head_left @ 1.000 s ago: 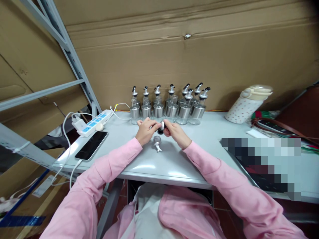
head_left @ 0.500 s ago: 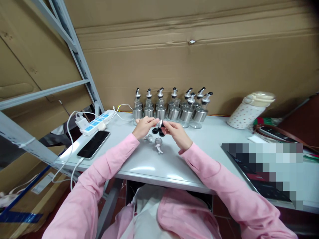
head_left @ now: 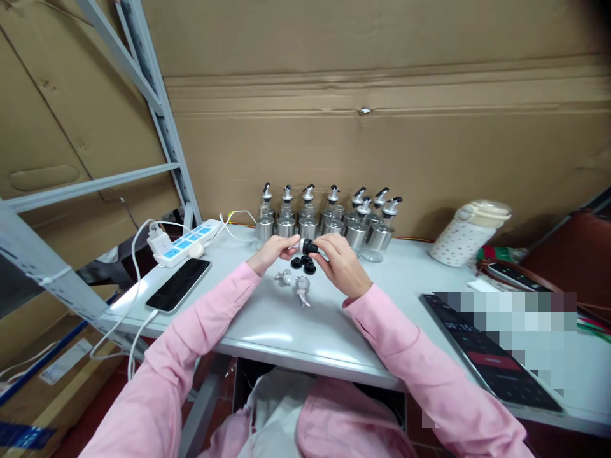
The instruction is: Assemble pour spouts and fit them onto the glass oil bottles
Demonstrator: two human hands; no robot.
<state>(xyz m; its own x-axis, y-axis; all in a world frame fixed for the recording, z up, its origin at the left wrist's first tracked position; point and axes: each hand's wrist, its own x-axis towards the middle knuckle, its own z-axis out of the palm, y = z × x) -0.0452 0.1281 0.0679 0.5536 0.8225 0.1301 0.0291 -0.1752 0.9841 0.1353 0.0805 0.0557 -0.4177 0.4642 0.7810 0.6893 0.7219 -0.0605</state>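
Observation:
Between my hands, just above the table, is a bottle pourer top point(head_left: 302, 245) with a silvery body and a black ribbed stopper point(head_left: 311, 247). My left hand point(head_left: 273, 252) pinches its silvery end at the left. From the right, my right hand point(head_left: 341, 262) has its fingers closed on the black stopper. Several loose black stoppers point(head_left: 309, 268) lie on the table right below. Nearer to me lie two silvery pourer spouts point(head_left: 302, 289) without stoppers. Behind my hands stand several glass-and-steel bottles point(head_left: 308, 228), and those at the back and right carry pourers.
A power strip point(head_left: 188, 245) and a phone point(head_left: 179, 286) on a white cable lie at the left. On the right are a dotted flask point(head_left: 468, 234), a brown bag point(head_left: 568, 254) and a tablet-like device point(head_left: 491, 356), partly pixelated. A cardboard wall point(head_left: 382, 152) closes off the back.
The black ribbed stopper now shows at the right end of the pourer, with my right hand's fingers over it. The view has tilted up slightly, so the scene sits lower.

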